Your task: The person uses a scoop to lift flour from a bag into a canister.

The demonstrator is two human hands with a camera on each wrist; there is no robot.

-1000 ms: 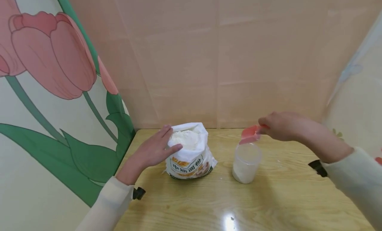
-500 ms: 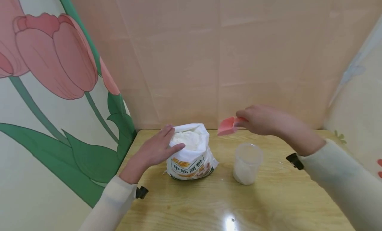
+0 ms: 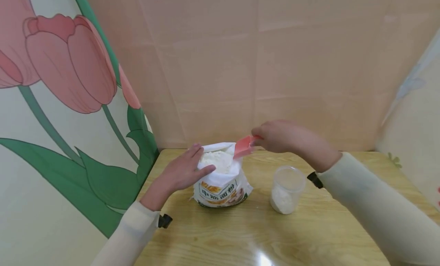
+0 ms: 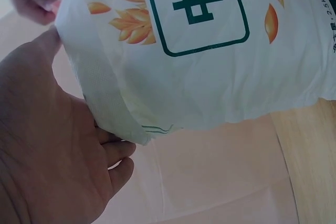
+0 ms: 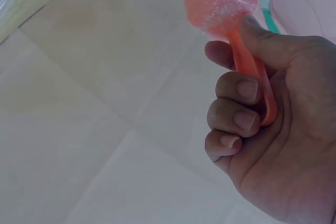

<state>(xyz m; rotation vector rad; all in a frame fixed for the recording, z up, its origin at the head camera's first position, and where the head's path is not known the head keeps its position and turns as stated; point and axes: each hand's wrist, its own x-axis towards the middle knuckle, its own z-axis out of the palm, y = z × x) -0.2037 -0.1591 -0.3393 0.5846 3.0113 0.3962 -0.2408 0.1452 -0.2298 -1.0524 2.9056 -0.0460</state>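
A white bag of flour stands upright with its mouth open, and loose flour shows at the top. My left hand holds the bag's left rim, thumb across the near edge; in the left wrist view, its fingers bend at the bag's folded rim. My right hand grips a pink scoop by its handle, at the right rim of the bag. Specks of flour cling to the scoop in the right wrist view. To the right stands a clear plastic container with some flour in it.
Bag and container stand on a light wooden table. A pinkish-brown sheet covers the wall behind the table's back edge. A wall panel with painted tulips borders the left side.
My right hand has carried the scoop leftward from above the container to the flour bag's rim. The left hand has stayed at the bag, and the container stands where it was.
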